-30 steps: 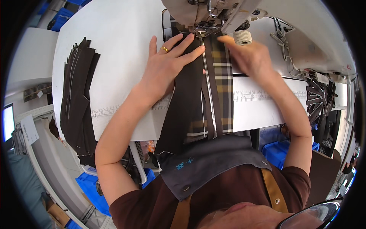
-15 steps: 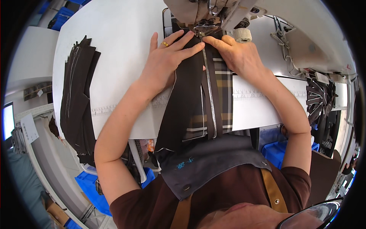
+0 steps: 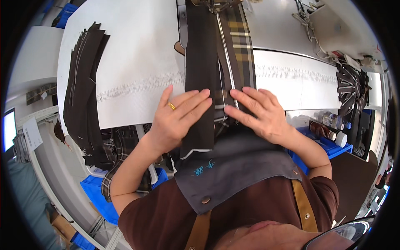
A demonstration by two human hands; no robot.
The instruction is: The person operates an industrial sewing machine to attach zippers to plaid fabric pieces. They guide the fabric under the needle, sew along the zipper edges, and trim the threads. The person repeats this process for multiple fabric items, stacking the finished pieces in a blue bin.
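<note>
A long dark brown fabric strip (image 3: 202, 62) runs from the sewing machine's presser foot (image 3: 213, 6) toward me. Beside it lie a metal-toothed zipper (image 3: 227, 58) on dark tape and a plaid fabric panel (image 3: 246, 50) in black, tan and white. My left hand (image 3: 179, 112), with a ring, rests with fingers stretched out on the brown strip near the table's front edge. Fingers spread, my right hand (image 3: 260, 114) lies over the zipper's lower part and the plaid panel. Under it, part of the zipper is hidden.
A stack of dark cut pieces (image 3: 83, 87) lies on the left of the white table (image 3: 137, 54). A ruler scale (image 3: 300, 71) crosses the tabletop. Bundled dark strips (image 3: 352, 89) hang at the right. Bottles (image 3: 323, 129) sit in a blue bin (image 3: 306, 139) below.
Both hands have come back from the presser foot toward me, down to the fabric's near end. The brown strip now lies straighter, and the machine head sits higher in view.
</note>
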